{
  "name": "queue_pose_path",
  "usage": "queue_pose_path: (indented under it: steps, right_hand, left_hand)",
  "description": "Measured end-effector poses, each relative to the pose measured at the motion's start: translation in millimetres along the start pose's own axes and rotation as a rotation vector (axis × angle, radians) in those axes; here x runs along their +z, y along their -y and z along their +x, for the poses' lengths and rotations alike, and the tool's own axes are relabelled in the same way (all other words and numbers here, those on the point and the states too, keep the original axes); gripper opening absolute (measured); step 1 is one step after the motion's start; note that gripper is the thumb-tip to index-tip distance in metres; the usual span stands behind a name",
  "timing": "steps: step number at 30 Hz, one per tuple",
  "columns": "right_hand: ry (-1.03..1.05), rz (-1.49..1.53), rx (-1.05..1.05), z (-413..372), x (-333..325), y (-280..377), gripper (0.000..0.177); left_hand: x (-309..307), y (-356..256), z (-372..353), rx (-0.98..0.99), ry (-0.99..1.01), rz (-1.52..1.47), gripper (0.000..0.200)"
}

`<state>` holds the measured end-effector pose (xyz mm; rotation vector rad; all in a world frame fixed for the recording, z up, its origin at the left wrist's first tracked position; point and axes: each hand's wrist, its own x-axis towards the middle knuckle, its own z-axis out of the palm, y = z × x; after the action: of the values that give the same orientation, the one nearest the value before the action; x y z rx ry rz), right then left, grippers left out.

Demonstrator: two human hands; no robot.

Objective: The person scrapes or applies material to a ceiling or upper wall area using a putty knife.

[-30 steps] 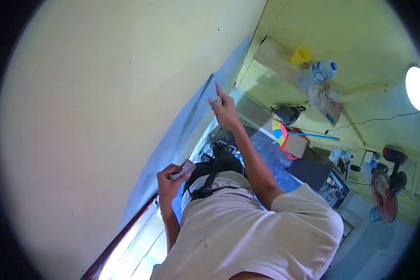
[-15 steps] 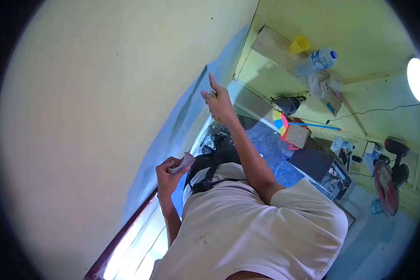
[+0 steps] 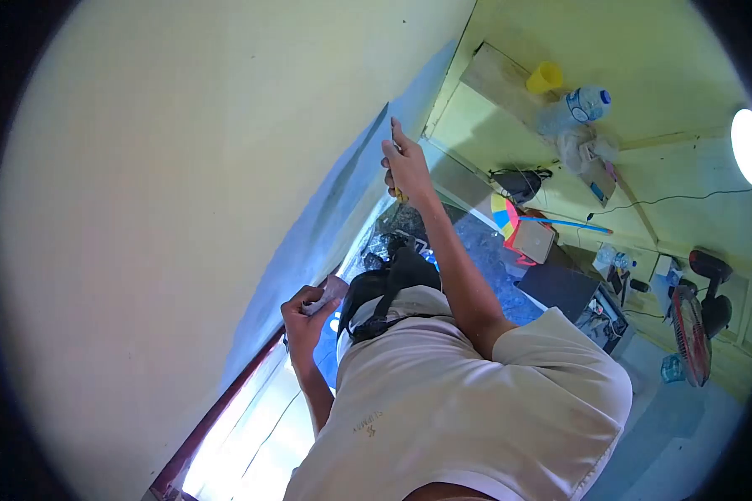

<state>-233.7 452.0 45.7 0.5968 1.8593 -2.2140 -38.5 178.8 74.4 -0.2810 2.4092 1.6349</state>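
Observation:
My right hand (image 3: 408, 171) is raised beside the wall (image 3: 184, 209), closed around a slim tool with a yellow handle (image 3: 402, 196). The fingers hide most of the tool, and its index finger points along it. Close by, a blue band (image 3: 288, 259) with a darker, damp-looking streak runs along the lower wall. My left hand (image 3: 303, 321) is lower down, near the wall's bottom edge. Its thumb and fingers pinch a small greyish folded piece (image 3: 330, 292) that looks like sandpaper, though its surface is too small to make out.
A shelf (image 3: 497, 79) on the far wall carries a yellow cup (image 3: 545, 78) and a plastic bottle (image 3: 589, 103). A fan (image 3: 692, 334) and a dark box (image 3: 564, 292) stand at the right. A bright lamp (image 3: 750, 149) glows there. A dark red edge (image 3: 217, 409) borders the wall.
My right hand has moved slightly farther along the wall, away from my body, and its index finger lies closer to the tool. My left hand still pinches the greyish piece. The view has shifted slightly.

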Motion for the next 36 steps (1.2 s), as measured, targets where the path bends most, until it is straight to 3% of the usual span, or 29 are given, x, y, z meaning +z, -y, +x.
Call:
queue_pose_path:
  steps: [3, 36]
  right_hand:
    - [0.015, -0.079, 0.021, -4.0, -4.5, 8.8, 0.061]
    - [0.057, -0.230, 0.029, 5.5, -19.5, 16.2, 0.064]
  left_hand:
    - [-2.8, -1.1, -1.8, -0.076, 0.013, -0.038, 0.020]
    - [5.5, -3.9, 9.1, 0.068, 0.100, 0.000, 0.017]
